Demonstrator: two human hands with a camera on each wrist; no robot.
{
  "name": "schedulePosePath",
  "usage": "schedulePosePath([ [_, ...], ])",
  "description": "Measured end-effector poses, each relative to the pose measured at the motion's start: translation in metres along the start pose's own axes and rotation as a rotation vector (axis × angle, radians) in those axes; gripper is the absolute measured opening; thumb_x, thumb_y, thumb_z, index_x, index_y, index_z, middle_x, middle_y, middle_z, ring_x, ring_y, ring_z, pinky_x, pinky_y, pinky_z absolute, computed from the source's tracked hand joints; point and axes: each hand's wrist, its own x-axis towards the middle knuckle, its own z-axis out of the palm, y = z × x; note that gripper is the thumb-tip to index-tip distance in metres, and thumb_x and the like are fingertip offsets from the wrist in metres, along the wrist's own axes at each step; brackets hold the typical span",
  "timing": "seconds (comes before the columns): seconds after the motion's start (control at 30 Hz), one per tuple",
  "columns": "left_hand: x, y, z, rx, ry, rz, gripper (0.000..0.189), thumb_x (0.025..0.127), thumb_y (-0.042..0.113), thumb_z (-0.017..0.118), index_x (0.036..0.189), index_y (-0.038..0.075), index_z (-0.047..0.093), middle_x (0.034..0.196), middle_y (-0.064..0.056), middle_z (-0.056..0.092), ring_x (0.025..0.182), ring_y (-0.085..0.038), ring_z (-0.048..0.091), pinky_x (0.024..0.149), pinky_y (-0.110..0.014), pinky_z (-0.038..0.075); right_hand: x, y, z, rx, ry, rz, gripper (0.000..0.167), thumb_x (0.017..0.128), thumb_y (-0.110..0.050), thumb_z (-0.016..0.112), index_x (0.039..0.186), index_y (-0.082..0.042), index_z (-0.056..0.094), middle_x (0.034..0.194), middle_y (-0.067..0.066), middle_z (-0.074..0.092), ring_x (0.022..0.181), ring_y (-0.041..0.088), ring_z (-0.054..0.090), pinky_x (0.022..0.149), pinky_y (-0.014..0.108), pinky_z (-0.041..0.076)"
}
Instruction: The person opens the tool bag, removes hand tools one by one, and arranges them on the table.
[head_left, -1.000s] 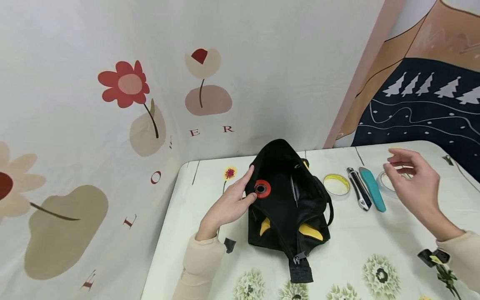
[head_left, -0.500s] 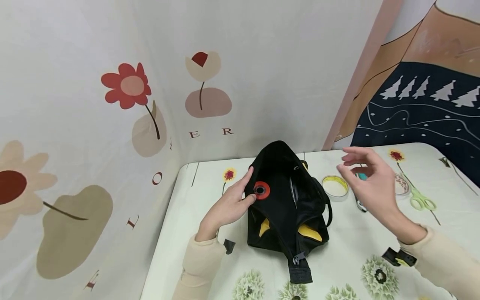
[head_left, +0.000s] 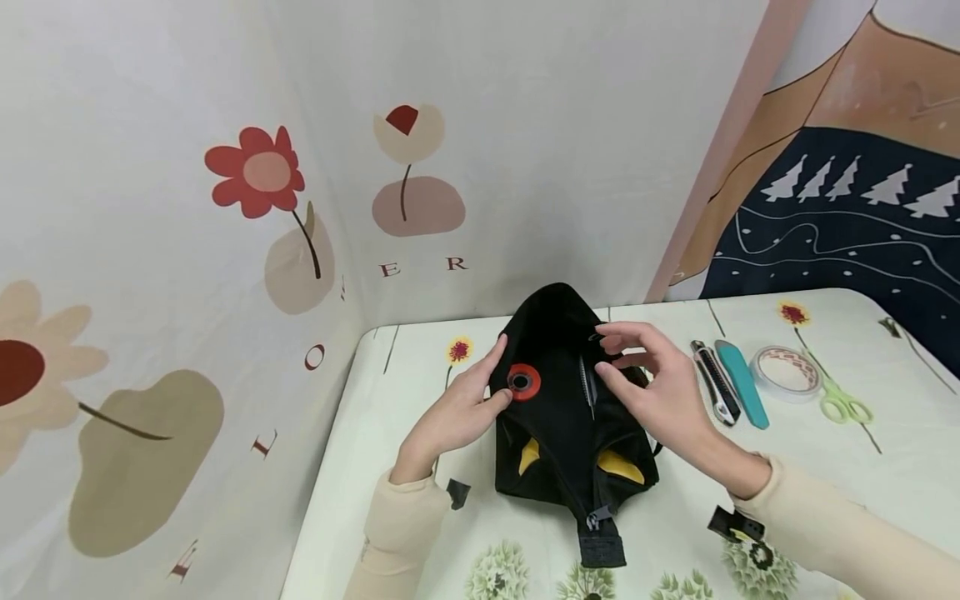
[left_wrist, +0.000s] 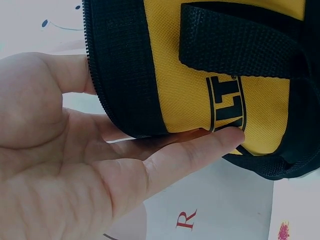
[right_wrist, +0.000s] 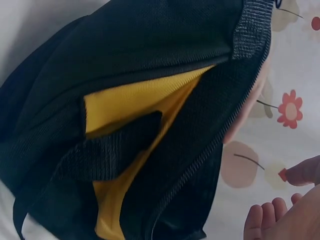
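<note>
A black and yellow tool bag [head_left: 562,433] stands unzipped on the table, its mouth facing me. My left hand [head_left: 461,404] grips the bag's left rim, thumb inside and fingers outside. In the left wrist view those fingers [left_wrist: 185,160] lie along the yellow side below a black strap. Beside the thumb, inside the bag, is a red ring [head_left: 534,382] with a dark centre. My right hand [head_left: 660,387] hovers over the bag's right rim with bent fingers and holds nothing. In the right wrist view the right hand [right_wrist: 285,215] appears apart from the zipper edge.
Right of the bag lie a utility knife [head_left: 716,385], a teal flat-handled tool [head_left: 742,383], a clear tape roll [head_left: 787,372] and green scissors [head_left: 846,404]. The right hand covers where a yellow tape roll lay. A printed curtain [head_left: 570,150] hangs behind the table.
My right hand has moved left from above the tape and knife to the bag's right rim. The left hand keeps its grip, and the bag has stayed in place.
</note>
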Motion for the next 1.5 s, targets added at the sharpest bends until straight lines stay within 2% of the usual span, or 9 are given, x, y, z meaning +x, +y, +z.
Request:
schedulePosePath([
  [0.23, 0.0, 0.0, -0.001, 0.005, -0.001, 0.006, 0.079, 0.111, 0.01, 0.055, 0.179, 0.011, 0.014, 0.184, -0.01, 0.021, 0.17, -0.03, 0.02, 0.135, -0.056, 0.024, 0.002, 0.005, 0.018, -0.009, -0.05, 0.017, 0.05, 0.091, 0.015, 0.082, 0.137, -0.002, 0.072, 0.12, 0.014, 0.072, 0.11, 0.022, 0.067, 0.092, 0.015, 0.057],
  [0.4, 0.0, 0.0, -0.001, 0.0, 0.003, -0.001, 0.079, 0.111, 0.009, 0.055, 0.179, 0.011, 0.015, 0.183, -0.011, 0.022, 0.169, -0.031, 0.022, 0.134, -0.058, 0.024, 0.004, 0.014, 0.028, -0.054, -0.139, 0.053, 0.051, 0.092, 0.01, 0.083, 0.14, -0.004, 0.07, 0.123, 0.014, 0.07, 0.112, 0.032, 0.067, 0.089, 0.023, 0.061],
  [0.63, 0.0, 0.001, 0.0, 0.0, 0.011, -0.002, 0.079, 0.11, 0.011, 0.056, 0.179, 0.012, 0.016, 0.182, -0.013, 0.025, 0.169, -0.032, 0.024, 0.134, -0.059, 0.025, 0.004, 0.029, 0.036, -0.12, -0.294, 0.09, 0.057, 0.091, 0.007, 0.086, 0.144, -0.003, 0.068, 0.133, 0.018, 0.065, 0.114, 0.034, 0.066, 0.087, 0.042, 0.066],
  [0.8, -0.001, 0.0, 0.0, -0.001, 0.008, -0.001, 0.079, 0.11, 0.011, 0.056, 0.179, 0.012, 0.016, 0.182, -0.014, 0.025, 0.169, -0.032, 0.024, 0.134, -0.059, 0.025, 0.0, 0.041, 0.04, -0.143, -0.366, 0.098, 0.057, 0.091, 0.005, 0.086, 0.145, -0.004, 0.068, 0.134, 0.021, 0.063, 0.114, 0.04, 0.068, 0.087, 0.046, 0.067],
  [1.0, -0.001, 0.0, -0.001, -0.001, 0.01, -0.004, 0.079, 0.111, 0.011, 0.056, 0.179, 0.012, 0.016, 0.183, -0.012, 0.024, 0.169, -0.031, 0.024, 0.134, -0.059, 0.025, -0.003, 0.05, 0.042, -0.193, -0.448, 0.112, 0.058, 0.094, 0.0, 0.086, 0.147, -0.005, 0.066, 0.136, 0.022, 0.061, 0.116, 0.04, 0.069, 0.089, 0.049, 0.065],
  [1.3, -0.001, 0.0, -0.001, 0.001, 0.011, -0.004, 0.079, 0.111, 0.01, 0.055, 0.179, 0.011, 0.016, 0.183, -0.011, 0.023, 0.169, -0.031, 0.023, 0.134, -0.058, 0.025, -0.001, 0.066, 0.046, -0.314, -0.498, 0.1, 0.063, 0.091, -0.001, 0.089, 0.148, -0.001, 0.064, 0.143, 0.028, 0.059, 0.124, 0.044, 0.065, 0.101, 0.062, 0.058],
  [1.5, -0.001, 0.0, -0.002, 0.002, 0.011, -0.007, 0.079, 0.111, 0.011, 0.055, 0.179, 0.013, 0.016, 0.183, -0.01, 0.024, 0.169, -0.031, 0.023, 0.134, -0.058, 0.025, 0.003, 0.075, 0.052, -0.394, -0.523, 0.108, 0.062, 0.092, -0.004, 0.088, 0.148, -0.001, 0.063, 0.145, 0.031, 0.055, 0.119, 0.045, 0.065, 0.098, 0.061, 0.059],
])
